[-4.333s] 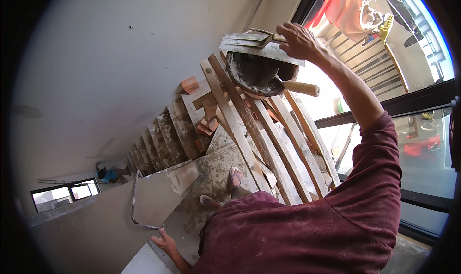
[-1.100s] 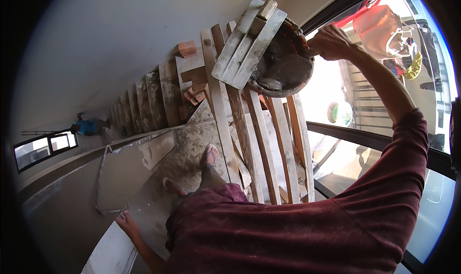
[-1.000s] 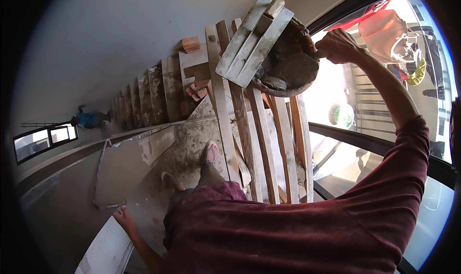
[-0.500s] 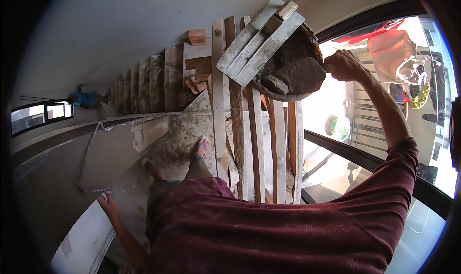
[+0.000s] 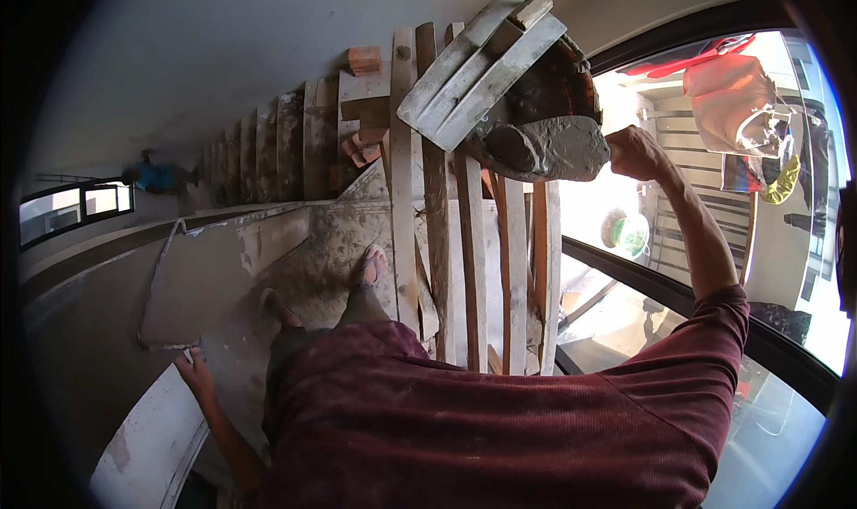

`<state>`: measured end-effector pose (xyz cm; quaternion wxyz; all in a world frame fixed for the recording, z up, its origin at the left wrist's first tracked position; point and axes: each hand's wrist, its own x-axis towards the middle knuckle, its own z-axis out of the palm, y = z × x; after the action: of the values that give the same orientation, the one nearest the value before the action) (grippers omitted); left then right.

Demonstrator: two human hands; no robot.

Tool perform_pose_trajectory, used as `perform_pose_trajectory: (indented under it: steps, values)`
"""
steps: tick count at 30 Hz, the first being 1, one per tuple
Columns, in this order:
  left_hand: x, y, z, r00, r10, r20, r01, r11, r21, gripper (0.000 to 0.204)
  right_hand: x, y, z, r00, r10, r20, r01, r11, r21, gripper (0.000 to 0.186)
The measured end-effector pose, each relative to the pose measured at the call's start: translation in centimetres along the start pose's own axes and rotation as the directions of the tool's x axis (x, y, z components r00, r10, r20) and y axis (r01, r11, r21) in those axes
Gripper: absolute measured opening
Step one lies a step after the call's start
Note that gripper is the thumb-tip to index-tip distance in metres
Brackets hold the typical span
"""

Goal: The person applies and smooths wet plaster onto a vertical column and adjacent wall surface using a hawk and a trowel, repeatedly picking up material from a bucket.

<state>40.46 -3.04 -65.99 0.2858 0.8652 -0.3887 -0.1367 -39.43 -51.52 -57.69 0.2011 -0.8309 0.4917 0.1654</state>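
My right hand (image 5: pixel 638 152) is closed round the handle of a trowel at the bucket's right side. The trowel's blade (image 5: pixel 567 147) carries wet grey mortar and sits at the near rim of a dark bucket (image 5: pixel 585 85). Across the bucket's left side lies a plastering float (image 5: pixel 446 94), a flat metal plate with a wooden grip. Low on the left, my left hand (image 5: pixel 196 375) is closed beside the end of a low wall (image 5: pixel 223 250) and a white curved panel (image 5: pixel 147 438). What its fingers hold is too small to make out.
Long wooden planks (image 5: pixel 470 268) run beneath the bucket. Orange bricks (image 5: pixel 364 60) lie near the steps (image 5: pixel 290 143). A person in blue (image 5: pixel 156 179) is at the far left. Right, a dark-framed window (image 5: pixel 696 304) shows hanging cloths (image 5: pixel 728 98) outside.
The mortar-covered trowel blade shows more plainly at the bucket's near rim, its surface turned. My right hand has shifted slightly right and down. The left hand keeps its place near the wall end.
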Motion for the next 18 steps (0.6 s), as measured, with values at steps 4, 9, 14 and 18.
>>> perform_pose_trajectory:
  steps: [4,9,14,18]
  values:
    - [0.0,-1.5,0.2,0.997,-0.076,-0.019,0.077,0.996,0.042,0.065,-2.3,-2.5,1.0,0.994,0.098,-0.048,-0.092,0.989,0.12,0.026]
    - [-0.8,-5.3,-0.5,0.983,-0.175,-0.063,0.185,0.944,0.272,0.065,-5.1,-10.9,2.4,0.955,0.233,-0.184,-0.16,0.925,0.344,0.03]
    - [-0.1,3.0,0.6,0.99,-0.121,-0.068,0.115,0.99,-0.081,0.054,-7.1,-22.8,7.6,0.947,0.316,-0.057,-0.22,0.768,0.601,0.03]
    - [-0.6,2.9,1.2,0.986,-0.046,-0.163,0.028,0.994,-0.109,0.06,-6.2,-35.4,12.0,0.951,0.305,-0.049,-0.15,0.595,0.79,0.027]
